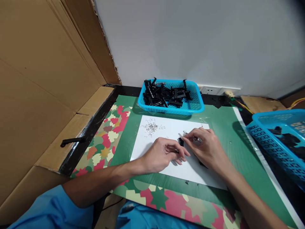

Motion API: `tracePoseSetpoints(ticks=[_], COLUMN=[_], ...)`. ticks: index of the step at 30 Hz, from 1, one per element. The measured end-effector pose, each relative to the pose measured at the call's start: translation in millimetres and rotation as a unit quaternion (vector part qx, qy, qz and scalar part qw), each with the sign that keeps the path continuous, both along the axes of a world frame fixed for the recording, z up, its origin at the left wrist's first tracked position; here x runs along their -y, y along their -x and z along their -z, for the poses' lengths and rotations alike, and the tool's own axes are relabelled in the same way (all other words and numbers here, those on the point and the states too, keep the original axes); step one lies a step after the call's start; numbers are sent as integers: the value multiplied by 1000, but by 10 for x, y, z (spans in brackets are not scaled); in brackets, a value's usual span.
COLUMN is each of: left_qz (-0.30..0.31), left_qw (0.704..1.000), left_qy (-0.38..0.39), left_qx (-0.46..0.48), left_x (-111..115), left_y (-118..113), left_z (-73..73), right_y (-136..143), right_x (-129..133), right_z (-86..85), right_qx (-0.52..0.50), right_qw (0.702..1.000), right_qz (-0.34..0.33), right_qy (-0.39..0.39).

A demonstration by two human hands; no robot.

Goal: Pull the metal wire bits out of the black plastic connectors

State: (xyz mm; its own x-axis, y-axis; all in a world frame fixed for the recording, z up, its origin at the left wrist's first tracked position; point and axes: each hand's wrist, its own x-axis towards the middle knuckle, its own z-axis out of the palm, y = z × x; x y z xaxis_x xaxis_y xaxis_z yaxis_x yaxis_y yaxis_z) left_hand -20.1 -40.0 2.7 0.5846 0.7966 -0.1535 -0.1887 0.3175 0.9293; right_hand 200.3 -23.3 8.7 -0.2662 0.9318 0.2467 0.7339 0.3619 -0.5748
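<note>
Over a white sheet [140,149], my left hand [166,154] has its fingers curled, with a small dark bit showing between thumb and fingers; what it is cannot be made out. My right hand [202,143] pinches a thin light-coloured stick-like tool [185,132] near a small black part [181,142], which lies between the two hands. Some dark pieces show partly beneath my right hand. On the sheet's upper left lies a pile of tiny metal springs or clips [152,127].
A blue basket [166,110] of black plastic parts stands at the back by the wall. Another blue basket [274,149] with black pieces is at the right. One black part [72,141] lies on cardboard at the left. Cables run near a wall socket [211,90].
</note>
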Motion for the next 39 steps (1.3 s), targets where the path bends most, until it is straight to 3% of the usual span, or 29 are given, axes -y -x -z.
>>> tracePoseSetpoints(ticks=[7, 17, 22, 29, 34, 39], left_qz=[3, -2, -7, 39, 57, 56], left_qw=[1000, 999, 997, 986, 982, 982], left_qy=[2, -22, -54, -126, -149, -155], left_qx=[-2, -24, -58, -102, -105, -87], left_x=[-2, 5, -9, -31, -53, -57], left_y=[9, -5, 6, 83, 108, 113], left_z=[-58, 4, -40, -109, -175, -144], right_y=[5, -65, -217, -302, -281, -264], right_x=[1, -12, -51, -47, -36, -46], right_z=[-24, -146, -173, -179, -189, -177], right_qx=[-7, 4, -112, -316, -366, -382], right_qw=[1000, 998, 989, 935, 915, 911], right_qz=[-9, -29, -10, -70, -89, -81], right_qy=[17, 49, 94, 141, 146, 134])
